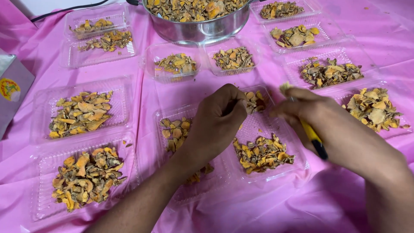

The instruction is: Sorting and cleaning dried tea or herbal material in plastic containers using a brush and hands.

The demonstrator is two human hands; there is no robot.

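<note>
My left hand [217,118]: fingers curled, pinching dried orange-brown chip over open clear tray [258,129], low enough to drop cleanly. Right hand [310,114] clenched on yellow-black pen-like tool [314,139], tip raised. Filled trays ring steel pot [198,23] on pink cloth [267,207], within reach.

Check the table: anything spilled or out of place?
A few small crumbs lie loose on the pink cloth at the top right, outside the clear trays. Otherwise the dried pieces sit inside trays and the metal pot.
</note>
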